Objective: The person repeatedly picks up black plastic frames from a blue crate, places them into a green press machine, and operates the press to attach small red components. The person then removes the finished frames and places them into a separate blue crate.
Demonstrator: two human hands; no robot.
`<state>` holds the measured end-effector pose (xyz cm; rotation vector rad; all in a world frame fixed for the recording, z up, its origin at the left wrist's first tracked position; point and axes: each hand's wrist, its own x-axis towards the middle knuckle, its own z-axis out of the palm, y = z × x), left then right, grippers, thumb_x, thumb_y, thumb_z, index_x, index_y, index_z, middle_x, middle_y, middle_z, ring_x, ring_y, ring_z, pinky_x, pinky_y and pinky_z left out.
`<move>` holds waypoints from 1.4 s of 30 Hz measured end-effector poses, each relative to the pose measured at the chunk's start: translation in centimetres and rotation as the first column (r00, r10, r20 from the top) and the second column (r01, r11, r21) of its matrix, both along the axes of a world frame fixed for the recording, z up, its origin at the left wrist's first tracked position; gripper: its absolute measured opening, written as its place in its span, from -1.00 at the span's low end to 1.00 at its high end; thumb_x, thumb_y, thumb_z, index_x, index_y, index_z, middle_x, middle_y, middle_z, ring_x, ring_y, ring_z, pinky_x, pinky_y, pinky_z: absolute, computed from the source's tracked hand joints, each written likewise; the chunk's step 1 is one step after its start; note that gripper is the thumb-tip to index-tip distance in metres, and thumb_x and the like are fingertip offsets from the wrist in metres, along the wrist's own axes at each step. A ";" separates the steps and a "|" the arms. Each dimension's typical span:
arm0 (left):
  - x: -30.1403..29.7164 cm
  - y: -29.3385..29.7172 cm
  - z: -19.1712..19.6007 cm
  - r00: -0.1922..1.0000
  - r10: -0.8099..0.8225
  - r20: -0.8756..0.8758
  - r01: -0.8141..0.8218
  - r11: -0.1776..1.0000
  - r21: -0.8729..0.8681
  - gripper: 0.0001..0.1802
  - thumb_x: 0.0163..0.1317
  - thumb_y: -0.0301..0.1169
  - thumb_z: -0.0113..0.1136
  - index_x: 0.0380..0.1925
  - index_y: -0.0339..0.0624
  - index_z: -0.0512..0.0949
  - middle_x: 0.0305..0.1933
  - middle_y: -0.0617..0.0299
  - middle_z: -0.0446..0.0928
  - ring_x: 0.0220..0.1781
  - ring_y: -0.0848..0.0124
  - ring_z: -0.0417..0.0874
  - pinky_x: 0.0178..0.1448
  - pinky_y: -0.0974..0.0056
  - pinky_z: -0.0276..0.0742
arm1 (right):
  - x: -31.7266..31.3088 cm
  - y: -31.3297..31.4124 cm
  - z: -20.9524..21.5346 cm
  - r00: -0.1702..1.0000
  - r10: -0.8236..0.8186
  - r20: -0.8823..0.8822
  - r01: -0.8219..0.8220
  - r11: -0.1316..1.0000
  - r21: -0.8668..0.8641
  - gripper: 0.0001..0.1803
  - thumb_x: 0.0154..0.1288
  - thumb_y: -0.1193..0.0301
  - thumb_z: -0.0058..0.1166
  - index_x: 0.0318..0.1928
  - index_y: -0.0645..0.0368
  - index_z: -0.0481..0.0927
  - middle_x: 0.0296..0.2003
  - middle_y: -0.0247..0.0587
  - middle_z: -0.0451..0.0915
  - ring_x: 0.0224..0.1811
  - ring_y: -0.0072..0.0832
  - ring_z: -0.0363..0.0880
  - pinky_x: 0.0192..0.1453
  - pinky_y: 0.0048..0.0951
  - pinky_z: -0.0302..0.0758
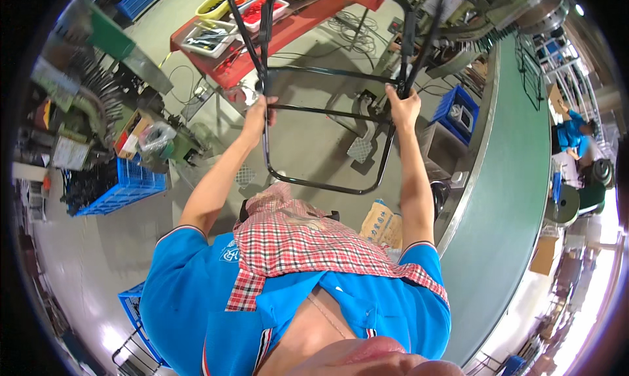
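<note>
Shallow trays [211, 37] holding dark and red small parts are seen on a red tabletop [308, 23] at the far side, one yellow tray [219, 2] among them. A blue crate [114, 187] filled with dark parts is set on the floor at the left, and a second blue crate [457, 111] with a pale object inside stands at the right, just beside the curved edge of a green conveyor belt [517, 179]. Open grey floor [308, 147] is left between the tabletop, the crates and the conveyor.

A black tubular metal frame [327, 111] is held up over that open floor. Both arms are stretched forward and upward. The left hand [259, 111] has its fingers closed round the frame's left upright tube; the right hand [403, 105] has its fingers wrapped round the right upright tube, at about the same height.
</note>
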<state>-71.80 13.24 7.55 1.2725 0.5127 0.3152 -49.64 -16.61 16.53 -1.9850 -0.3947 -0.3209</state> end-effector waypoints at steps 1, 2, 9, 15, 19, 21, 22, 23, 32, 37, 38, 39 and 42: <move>0.7 -2.2 -1.4 0.925 0.067 -0.375 0.246 0.646 0.722 -0.42 0.39 0.00 -0.08 0.07 -0.34 0.43 -0.27 -0.02 0.61 -0.24 0.12 0.64 -0.12 0.15 0.54 | -3.0 0.7 1.5 0.990 -0.141 -0.008 0.135 0.961 -0.242 -0.59 -0.02 0.18 0.31 -0.38 0.29 0.53 -0.51 -0.06 0.61 -0.43 -0.10 0.61 -0.25 -0.18 0.50; 1.9 -3.1 -3.6 0.925 0.003 -0.380 0.336 0.459 0.823 -0.41 0.29 -0.03 0.08 0.08 -0.35 0.43 0.00 -0.19 0.55 0.04 0.00 0.60 0.14 0.11 0.47 | -3.1 0.5 1.8 0.989 -0.148 -0.016 0.137 0.946 -0.292 -0.68 -0.04 0.26 0.31 -0.42 0.23 0.52 -0.50 -0.07 0.61 -0.36 -0.02 0.60 -0.20 -0.18 0.51; 17.3 -7.3 14.1 0.681 -0.695 0.232 -0.034 0.286 0.958 -0.59 0.11 -0.64 0.06 0.01 -0.21 0.52 0.00 0.03 0.52 0.02 0.06 0.53 0.10 0.10 0.47 | 2.5 -1.7 -2.9 0.921 0.112 0.374 0.127 0.821 -0.557 -0.70 -0.29 0.47 0.30 -0.48 0.17 0.45 -0.50 -0.17 0.48 -0.34 -0.15 0.52 0.22 -0.18 0.42; 38.0 -3.8 5.2 0.557 -0.694 -0.457 0.191 -0.428 0.883 -0.66 -0.11 -0.47 0.29 -0.24 -0.19 0.51 -0.20 0.10 0.58 -0.01 0.11 0.57 -0.02 0.06 0.52 | 9.5 1.1 -3.1 0.966 0.167 0.198 0.022 0.709 -0.705 -0.69 -0.23 0.40 0.34 -0.48 0.19 0.47 -0.49 -0.17 0.46 -0.30 -0.17 0.51 0.30 -0.18 0.37; 45.1 -3.9 4.6 0.436 -0.722 -0.537 0.160 -0.525 0.836 -0.77 -0.01 -0.34 0.24 -0.34 -0.15 0.52 -0.57 0.10 0.57 -0.45 0.07 0.66 -0.38 0.02 0.54 | 14.1 1.4 -1.8 0.975 0.129 0.179 0.029 0.730 -0.683 -0.65 -0.18 0.32 0.38 -0.47 0.21 0.47 -0.48 -0.15 0.46 -0.29 -0.17 0.51 0.32 -0.18 0.35; 48.4 -4.4 4.7 0.414 -0.743 -0.526 0.101 -0.537 0.837 -0.78 -0.01 -0.33 0.23 -0.35 -0.15 0.52 -0.56 0.09 0.58 -0.45 0.07 0.66 -0.39 0.03 0.55 | 16.6 1.2 -1.2 0.977 0.122 0.175 0.032 0.728 -0.685 -0.68 -0.18 0.35 0.36 -0.46 0.20 0.49 -0.48 -0.16 0.47 -0.30 -0.17 0.51 0.31 -0.16 0.36; 49.8 -4.6 4.6 0.404 -0.770 -0.494 0.072 -0.511 0.856 -0.78 0.00 -0.32 0.23 -0.35 -0.15 0.51 -0.57 0.08 0.57 -0.46 0.07 0.66 -0.40 0.04 0.55 | 17.6 1.1 -1.1 0.975 0.110 0.191 0.051 0.732 -0.679 -0.70 -0.17 0.36 0.35 -0.46 0.20 0.50 -0.48 -0.17 0.47 -0.31 -0.18 0.51 0.31 -0.14 0.36; 51.0 -4.8 4.6 0.394 -0.795 -0.461 0.046 -0.484 0.874 -0.78 0.00 -0.32 0.22 -0.35 -0.16 0.51 -0.57 0.08 0.57 -0.46 0.07 0.66 -0.42 0.04 0.55 | 18.4 1.1 -1.0 0.977 0.089 0.193 0.064 0.740 -0.669 -0.72 -0.17 0.38 0.34 -0.46 0.19 0.50 -0.49 -0.19 0.46 -0.32 -0.19 0.51 0.30 -0.13 0.38; 57.8 -6.9 6.3 0.359 -0.844 -0.399 0.092 -0.394 0.915 -0.82 -0.03 -0.29 0.20 -0.62 -0.15 0.53 -0.57 0.10 0.56 -0.46 0.09 0.64 -0.37 0.06 0.55 | 23.2 -1.1 -2.5 0.974 -0.129 0.184 0.224 0.628 -0.745 -0.64 -0.06 0.14 0.29 -0.30 0.09 0.63 -0.36 -0.22 0.62 -0.23 -0.20 0.59 -0.10 -0.25 0.44; 58.2 -7.1 4.9 0.347 -0.825 -0.445 0.073 -0.449 0.890 -0.90 -0.06 -0.36 0.22 -0.50 -0.08 0.59 -0.53 0.12 0.60 -0.39 0.13 0.67 -0.34 0.09 0.58 | 24.1 -1.7 -4.5 0.980 -0.121 0.157 0.198 0.626 -0.754 -0.59 -0.06 0.05 0.28 -0.28 0.05 0.65 -0.42 -0.24 0.64 -0.30 -0.21 0.62 -0.16 -0.23 0.47; 58.3 -7.2 4.4 0.335 -0.806 -0.489 0.093 -0.488 0.868 -0.89 -0.06 -0.36 0.21 -0.48 -0.09 0.58 -0.52 0.12 0.60 -0.39 0.13 0.67 -0.33 0.10 0.58 | 24.1 -1.7 -4.8 0.975 -0.098 0.198 0.215 0.622 -0.753 -0.58 -0.07 0.03 0.28 -0.28 0.05 0.65 -0.45 -0.23 0.64 -0.33 -0.21 0.62 -0.16 -0.23 0.47; 58.4 -7.2 4.2 0.326 -0.783 -0.529 0.117 -0.522 0.845 -0.88 -0.05 -0.36 0.21 -0.46 -0.09 0.58 -0.51 0.12 0.61 -0.39 0.13 0.68 -0.33 0.10 0.58 | 24.3 -1.7 -5.0 0.987 -0.161 0.000 0.097 0.593 -0.799 -0.57 -0.02 0.02 0.25 -0.21 0.01 0.67 -0.29 -0.24 0.64 -0.14 -0.19 0.56 0.01 -0.12 0.40; 58.1 -7.3 2.6 0.275 -0.691 -0.668 0.213 -0.634 0.744 -0.80 0.04 -0.30 0.20 -0.35 -0.14 0.55 -0.38 0.07 0.63 -0.30 0.11 0.68 -0.26 0.10 0.58 | 24.1 -0.7 -5.7 0.950 -0.215 -0.227 -0.068 0.566 -0.822 -0.47 0.11 -0.07 0.13 -0.02 0.00 0.63 0.03 -0.20 0.57 0.13 -0.13 0.44 0.25 -0.03 0.29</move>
